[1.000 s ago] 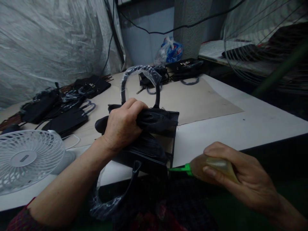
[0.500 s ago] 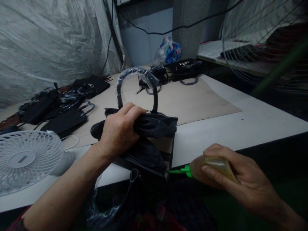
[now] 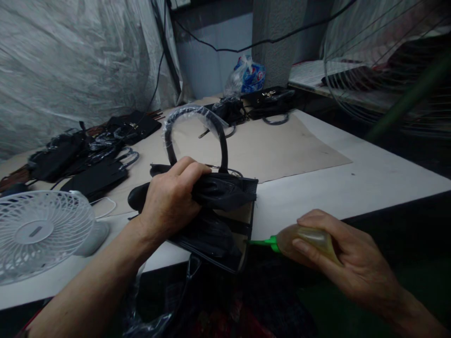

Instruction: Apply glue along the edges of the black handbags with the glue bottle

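Observation:
My left hand [image 3: 169,199] is closed around the folded top of a black handbag [image 3: 218,220] that rests on the near edge of the white table [image 3: 352,185]. The bag's plastic-wrapped handle [image 3: 197,126] arches up behind my fingers. My right hand [image 3: 338,258] grips a soft yellowish squeeze bottle [image 3: 305,239]. Its green nozzle [image 3: 262,242] points left and touches the bag's lower right side edge.
A small white desk fan [image 3: 38,234] stands at the left. Several black bags [image 3: 88,159] lie at the back left, more black bags [image 3: 268,101] at the back centre, beside a blue-and-white plastic bag [image 3: 246,75]. A brown cardboard sheet [image 3: 282,145] covers the table's middle. A large wire fan guard [image 3: 387,61] is at right.
The bag has tilted and shifted slightly left and down with my left hand; its handle moved left. The bottle's nozzle stays against the bag's side edge.

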